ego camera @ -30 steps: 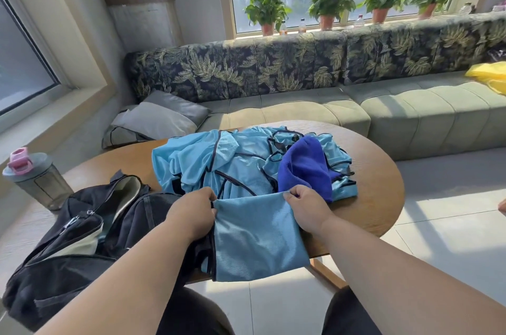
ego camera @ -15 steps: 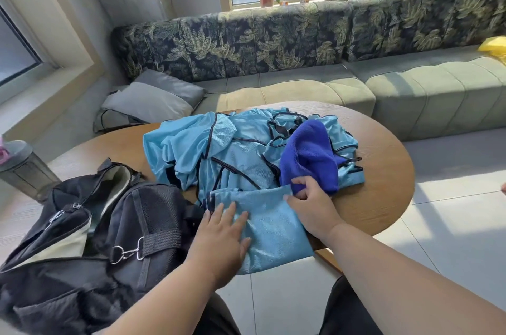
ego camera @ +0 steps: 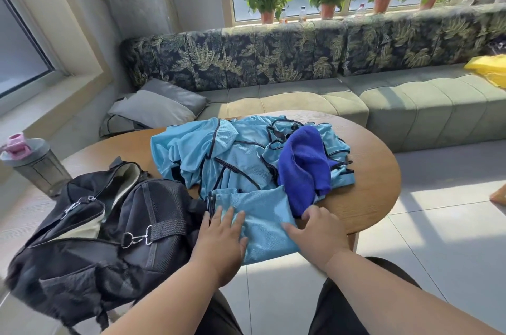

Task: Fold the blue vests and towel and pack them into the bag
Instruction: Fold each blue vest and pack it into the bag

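Left hand [ego camera: 221, 239] open, flat on folded light-blue vest [ego camera: 262, 222], right hand [ego camera: 317, 233] open, fingers spread on vest's right edge, royal-blue towel [ego camera: 304, 167] just behind, black bag [ego camera: 90, 239] left of vest

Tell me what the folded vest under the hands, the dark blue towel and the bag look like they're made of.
Folded vest: thin light-blue mesh, probably synthetic; a fine grid and slight sheen show. Towel: plush deep-blue pile, likely microfibre or terry; matte and fuzzy. Bag: black woven fabric, likely nylon, with webbing straps and metal clips.
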Tool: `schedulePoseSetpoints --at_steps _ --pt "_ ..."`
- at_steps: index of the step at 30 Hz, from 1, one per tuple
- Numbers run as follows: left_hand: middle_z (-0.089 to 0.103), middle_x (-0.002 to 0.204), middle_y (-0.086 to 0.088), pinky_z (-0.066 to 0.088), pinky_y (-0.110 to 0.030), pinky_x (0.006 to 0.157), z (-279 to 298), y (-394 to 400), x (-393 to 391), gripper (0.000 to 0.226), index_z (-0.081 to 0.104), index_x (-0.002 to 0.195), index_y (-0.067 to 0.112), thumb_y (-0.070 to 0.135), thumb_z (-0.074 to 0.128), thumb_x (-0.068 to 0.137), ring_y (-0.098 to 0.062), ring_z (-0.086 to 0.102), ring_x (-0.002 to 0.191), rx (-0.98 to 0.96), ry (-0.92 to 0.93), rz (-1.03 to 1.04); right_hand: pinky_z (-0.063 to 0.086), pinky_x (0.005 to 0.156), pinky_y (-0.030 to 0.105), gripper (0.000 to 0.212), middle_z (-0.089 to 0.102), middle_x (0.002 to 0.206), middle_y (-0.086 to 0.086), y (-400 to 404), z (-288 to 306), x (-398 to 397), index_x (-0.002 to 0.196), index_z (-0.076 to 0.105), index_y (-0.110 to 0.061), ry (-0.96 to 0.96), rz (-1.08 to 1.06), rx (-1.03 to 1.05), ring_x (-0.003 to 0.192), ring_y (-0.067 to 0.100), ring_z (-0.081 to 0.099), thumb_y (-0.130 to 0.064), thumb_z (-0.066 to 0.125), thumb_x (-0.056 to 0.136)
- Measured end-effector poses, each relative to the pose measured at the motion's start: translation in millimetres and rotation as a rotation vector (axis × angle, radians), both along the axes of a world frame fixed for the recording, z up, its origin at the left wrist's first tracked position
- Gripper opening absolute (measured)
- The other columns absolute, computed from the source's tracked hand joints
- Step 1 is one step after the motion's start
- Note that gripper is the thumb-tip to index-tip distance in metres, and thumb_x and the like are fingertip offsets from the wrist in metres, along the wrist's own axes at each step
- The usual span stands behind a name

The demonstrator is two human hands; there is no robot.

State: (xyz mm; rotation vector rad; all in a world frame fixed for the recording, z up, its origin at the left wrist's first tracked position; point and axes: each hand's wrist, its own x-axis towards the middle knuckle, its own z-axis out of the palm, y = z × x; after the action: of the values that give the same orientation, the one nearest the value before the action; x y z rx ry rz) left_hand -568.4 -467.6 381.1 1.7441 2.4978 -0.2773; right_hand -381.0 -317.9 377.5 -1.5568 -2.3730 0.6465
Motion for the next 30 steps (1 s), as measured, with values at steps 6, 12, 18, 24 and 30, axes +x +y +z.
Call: schedulePoseSetpoints --at_steps 6,12,18,24,30 --pt "-0.005 0.176 -0.007 -0.005 -0.057 0.128 -2.6 -3.1 7.1 0.084 -0.012 0.166 0.021 0.052 -0.016 0.088 -0.032 -0.009 0.161 -0.041 0.006 0.055 0.05 0.082 0.036 0.052 0.069 0.095 -0.001 -11.5 10.4 -13.0 0.086 0.065 -0.022 -0.074 0.059 -0.147 0.096 0.027 0.064 -0.073 0.06 0.077" --pt "-0.006 0.176 -0.007 -0.005 -0.057 0.128 1.2 -7.9 15.6 0.076 -0.014 0.166 0.023 0.055 -0.003 0.098 -0.032 -0.008 0.162 -0.077 -0.031 0.081 0.035 0.055 0.028 0.024 0.048 0.065 -0.008 -17.5 16.2 -12.7 0.073 0.049 -0.019 0.431 0.058 -0.472 0.059 0.014 0.042 -0.019 0.071 0.084" --pt "0.03 0.169 0.002 0.019 -0.038 0.126 36.5 -8.0 12.5 0.077 0.011 0.168 0.027 0.053 0.044 0.103 -0.02 0.029 0.154 0.182 -0.238 0.122 0.051 0.08 0.045 0.029 0.069 0.099 0.025 -8.8 46.2 -7.3 0.105 0.061 0.001 0.685 0.253 -0.757 0.085 0.028 0.064 -0.007 0.064 0.078" --pt "0.026 0.168 0.012 0.021 -0.036 0.128 81.1 -2.9 -19.8 0.106 0.01 0.167 0.035 0.045 0.075 0.084 -0.013 0.024 0.155 0.461 -0.68 0.169 0.053 0.103 0.049 0.052 0.074 0.121 0.02 7.5 125.1 -7.1 0.121 0.071 -0.008 0.641 0.528 -0.856 0.112 0.035 0.072 0.02 0.044 0.087" --pt "0.047 0.161 -0.011 0.029 -0.048 0.125 96.8 8.6 -35.3 0.089 0.029 0.164 0.021 0.015 0.075 0.087 -0.031 0.043 0.149 0.063 -1.627 -0.004 0.057 0.093 0.041 0.058 0.072 0.121 0.02 20.6 168.1 -23.1 0.131 0.062 0.001 0.319 0.731 -0.924 0.109 0.034 0.069 0.008 0.049 0.075"
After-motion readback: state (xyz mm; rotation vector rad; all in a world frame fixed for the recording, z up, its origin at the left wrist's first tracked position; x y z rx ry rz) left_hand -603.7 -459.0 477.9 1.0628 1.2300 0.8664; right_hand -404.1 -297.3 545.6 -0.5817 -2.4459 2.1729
